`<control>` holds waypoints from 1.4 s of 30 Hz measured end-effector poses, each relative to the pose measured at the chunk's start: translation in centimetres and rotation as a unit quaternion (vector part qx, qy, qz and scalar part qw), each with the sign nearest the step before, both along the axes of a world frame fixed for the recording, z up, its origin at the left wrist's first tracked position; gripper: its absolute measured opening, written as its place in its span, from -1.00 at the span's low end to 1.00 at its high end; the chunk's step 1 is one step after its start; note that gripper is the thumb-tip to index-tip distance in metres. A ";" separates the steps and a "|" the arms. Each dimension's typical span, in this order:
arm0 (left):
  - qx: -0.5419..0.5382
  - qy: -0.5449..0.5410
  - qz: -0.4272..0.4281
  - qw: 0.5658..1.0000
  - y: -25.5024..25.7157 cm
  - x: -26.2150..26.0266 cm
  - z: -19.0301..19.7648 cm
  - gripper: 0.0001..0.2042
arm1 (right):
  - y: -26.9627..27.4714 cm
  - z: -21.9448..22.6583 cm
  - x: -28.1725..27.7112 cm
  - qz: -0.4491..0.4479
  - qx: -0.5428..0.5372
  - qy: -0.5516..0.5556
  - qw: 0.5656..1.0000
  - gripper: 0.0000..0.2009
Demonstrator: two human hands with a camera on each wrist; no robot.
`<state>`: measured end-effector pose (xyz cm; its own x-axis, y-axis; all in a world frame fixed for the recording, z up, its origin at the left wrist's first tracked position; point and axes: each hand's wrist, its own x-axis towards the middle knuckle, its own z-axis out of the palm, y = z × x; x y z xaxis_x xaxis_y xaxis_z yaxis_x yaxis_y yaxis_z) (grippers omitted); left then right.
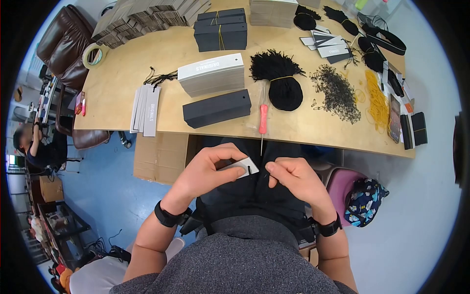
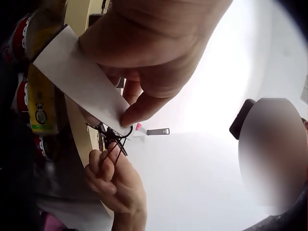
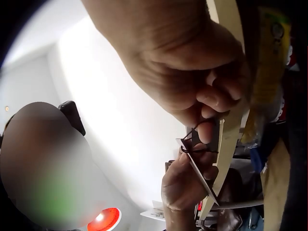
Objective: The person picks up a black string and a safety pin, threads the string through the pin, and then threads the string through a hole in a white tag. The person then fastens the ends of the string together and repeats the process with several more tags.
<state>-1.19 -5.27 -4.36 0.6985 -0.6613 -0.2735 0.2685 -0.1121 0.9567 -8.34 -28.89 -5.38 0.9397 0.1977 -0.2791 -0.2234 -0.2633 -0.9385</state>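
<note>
In front of the lap, below the table edge, my left hand [image 1: 203, 171] grips a pale hang tag [image 1: 251, 165] between thumb and fingers. A black cord [image 2: 115, 136] runs at the end of the tag, looped there in the left wrist view. My right hand [image 1: 296, 180] pinches the cord between thumb and curled forefinger, just right of the tag. Seen from the right wrist, the tag [image 3: 201, 174] stands edge-on, with the cord stretched from it to the right fingertips. A red-handled tool [image 1: 263, 119] with a thin metal shaft lies over the table edge above the hands.
On the table [image 1: 161, 54] stand a white tag stack [image 1: 211, 81] and a dark tag stack [image 1: 217, 109]. Nearby lie a black cord bundle [image 1: 285, 93], scattered small black loops [image 1: 338, 93], yellow rubber bands [image 1: 376, 105] and corded tags [image 1: 145, 110]. A phone [image 1: 394, 119] lies at right.
</note>
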 end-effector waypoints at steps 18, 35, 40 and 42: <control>0.002 -0.038 0.016 0.999 -0.4 -0.7 0.5 -0.81 | 2.2 -1.6 -1.1 -0.172 0.259 -0.008 0.950 -0.91; 0.024 -0.150 -0.014 0.988 0.9 -0.7 2.0 -0.62 | 0.2 -0.2 -0.5 -0.091 0.335 -0.050 0.937 -0.88; 0.014 -0.115 0.031 0.993 1.1 -0.8 1.9 -0.63 | -1.5 -1.0 0.0 -0.139 0.484 0.076 0.861 -0.79; 0.047 -0.197 -0.015 0.979 1.5 -0.5 1.9 -0.67 | -2.3 -1.3 0.0 -0.121 0.485 0.119 0.858 -0.77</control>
<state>-1.69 -3.75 -2.46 0.7425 -0.6682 -0.0474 -0.1235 -0.2061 0.9707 -8.37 -31.22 -6.66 0.9250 0.2525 -0.2841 -0.3775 0.6967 -0.6100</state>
